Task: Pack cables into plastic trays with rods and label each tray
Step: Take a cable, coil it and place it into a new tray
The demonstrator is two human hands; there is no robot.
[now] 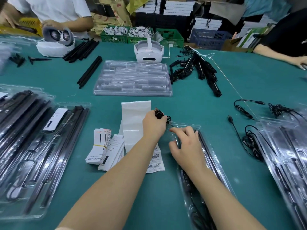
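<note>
A clear plastic tray [214, 165] lies in front of me on the green table, with black rods along its right side and a cable in its near end. My left hand [153, 125] grips a small coiled black cable [159, 113] just past the tray's far left corner. My right hand [186, 143] rests with curled fingers on the tray's upper part. A strip of barcode labels [156, 161] lies under my left forearm. Folded white leaflets [103, 146] sit to the left of it.
Filled trays are stacked at the left [33, 146] and right [285, 155]. A stack of empty trays [132, 78] lies mid-table, with loose black rods [90, 72], cable bundles [196, 68], loose cables [249, 138] and a white headset [148, 52]. Other people work at the far corners.
</note>
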